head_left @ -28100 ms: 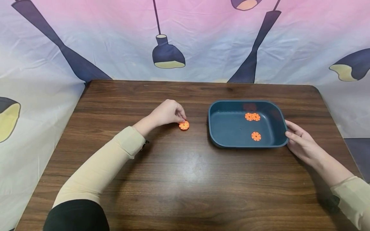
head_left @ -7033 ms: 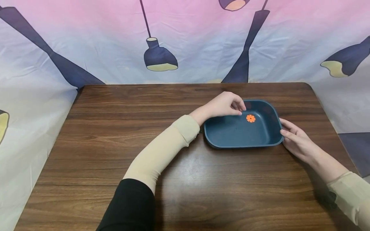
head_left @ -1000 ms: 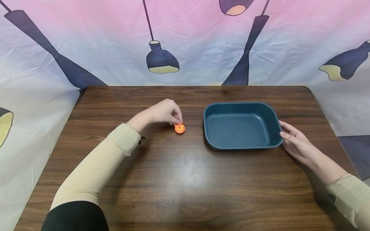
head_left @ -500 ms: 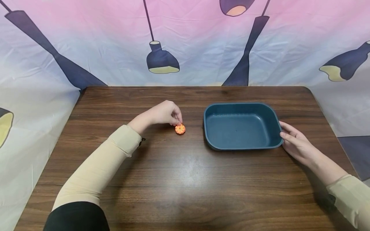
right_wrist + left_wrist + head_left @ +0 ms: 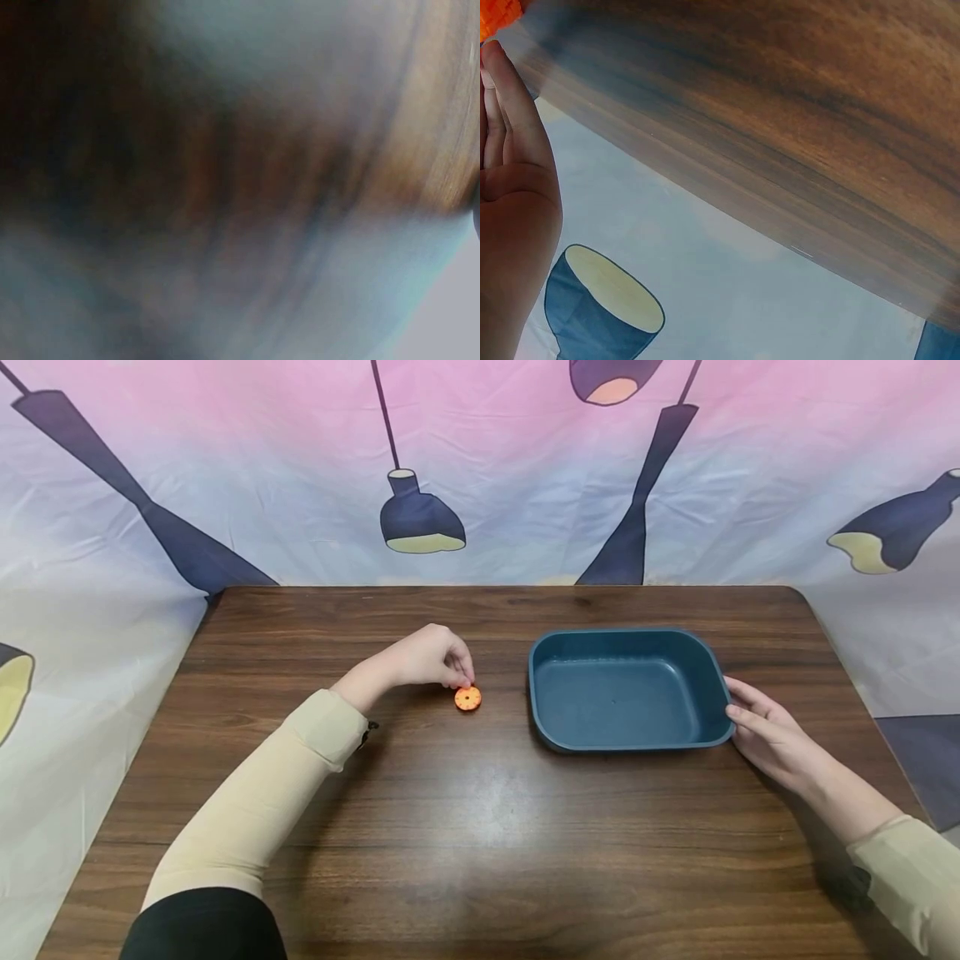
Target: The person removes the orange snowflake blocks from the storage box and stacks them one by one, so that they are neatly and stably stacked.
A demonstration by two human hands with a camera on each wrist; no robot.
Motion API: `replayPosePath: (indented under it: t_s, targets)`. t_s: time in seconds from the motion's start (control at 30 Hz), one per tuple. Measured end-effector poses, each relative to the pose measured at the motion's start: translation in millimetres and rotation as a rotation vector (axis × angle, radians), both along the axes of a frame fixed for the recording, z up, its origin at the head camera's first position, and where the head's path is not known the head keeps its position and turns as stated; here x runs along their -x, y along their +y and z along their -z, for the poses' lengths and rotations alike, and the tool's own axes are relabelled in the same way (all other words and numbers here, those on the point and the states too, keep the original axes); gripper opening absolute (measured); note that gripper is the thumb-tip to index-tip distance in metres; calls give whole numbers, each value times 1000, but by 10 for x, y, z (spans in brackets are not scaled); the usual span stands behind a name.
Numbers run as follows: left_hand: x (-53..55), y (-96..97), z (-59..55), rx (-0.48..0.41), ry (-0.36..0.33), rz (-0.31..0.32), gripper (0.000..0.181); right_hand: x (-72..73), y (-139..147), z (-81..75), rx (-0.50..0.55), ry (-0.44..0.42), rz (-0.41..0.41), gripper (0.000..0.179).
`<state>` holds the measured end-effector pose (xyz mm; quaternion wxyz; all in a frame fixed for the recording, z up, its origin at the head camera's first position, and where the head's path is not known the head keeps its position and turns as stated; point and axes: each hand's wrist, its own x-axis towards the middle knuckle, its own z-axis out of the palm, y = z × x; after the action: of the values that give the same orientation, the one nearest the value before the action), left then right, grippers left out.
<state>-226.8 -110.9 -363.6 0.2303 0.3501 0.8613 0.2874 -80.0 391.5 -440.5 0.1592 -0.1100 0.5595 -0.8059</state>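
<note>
Orange notched plastic discs [image 5: 468, 698] sit in a small stack on the brown table, left of the middle. Bent over them, my left hand [image 5: 433, 657] pinches the stack's back edge between thumb and fingertips. The left wrist view shows the layered orange discs [image 5: 498, 16] at its upper left corner, just beyond the fingers of my left hand [image 5: 514, 150]. A dark blue rectangular bin [image 5: 626, 747] stands to the right. At the bin's right end, my right hand [image 5: 780, 735] holds the wall, thumb tip at the rim. The right wrist view is too blurred to make out that grip.
The wooden table [image 5: 480, 860] reaches back to a printed cloth [image 5: 510, 477] with lamp shapes, which also hangs along the left and right sides. A stretch of tabletop separates the stack from the bin.
Discs seen inside the bin 28 and 7 seconds ago no longer show there. My left hand has moved from the bin to the stack; over the last second, the discs have become more evenly aligned.
</note>
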Motion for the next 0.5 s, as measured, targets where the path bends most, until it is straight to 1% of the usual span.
replayPosePath:
  t_s: [0.17,0.3,0.37,0.5]
  targets:
    - [-4,-63,19,-12,33,1,4,-11,-8,20,-18,-6,15,48]
    - [-34,-150,23,-31,64,-15,5,-17,-15,23,-8,-6,10,48]
    - [-50,-200,20,-41,82,-28,5,-19,-20,15,-4,-5,7,48]
    - [-83,-308,7,-56,105,-79,7,-14,-36,-5,-1,-5,-2,48]
